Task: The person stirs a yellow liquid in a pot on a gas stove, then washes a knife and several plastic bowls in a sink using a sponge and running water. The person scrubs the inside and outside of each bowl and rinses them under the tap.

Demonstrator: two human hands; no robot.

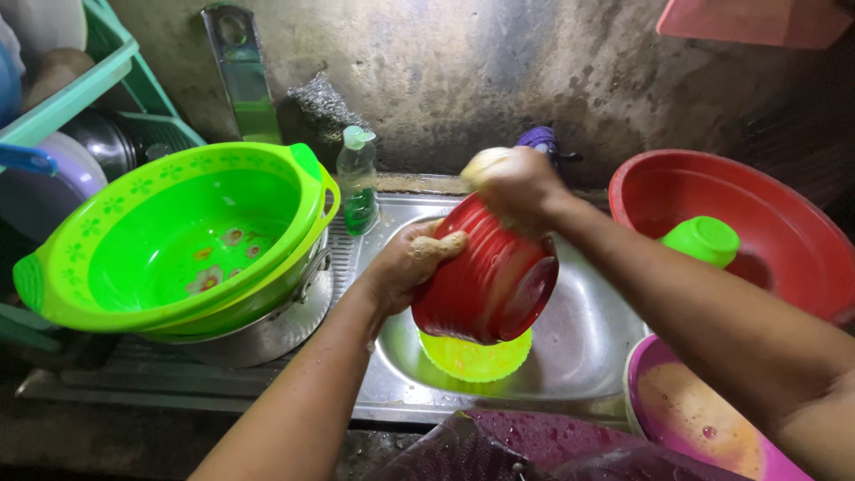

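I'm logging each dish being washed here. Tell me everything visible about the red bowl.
The red bowl looks like ribbed, glossy plastic, wet and tilted on its side above the sink, its opening facing lower right. The left hand grips its side; the right hand presses on its upturned base. A yellow-green dish lies beneath it.

A: Room around each grip?
B: Tight. Left grip [411, 260] has the green basin [169, 236] and soap bottle [358, 183] just beside it on its left.
A: Right grip [515, 185]?
B: Wall close behind it, red basin [784, 223] to its right. Below both, open sink [579, 347] floor, only a yellow plate [476, 358] there.
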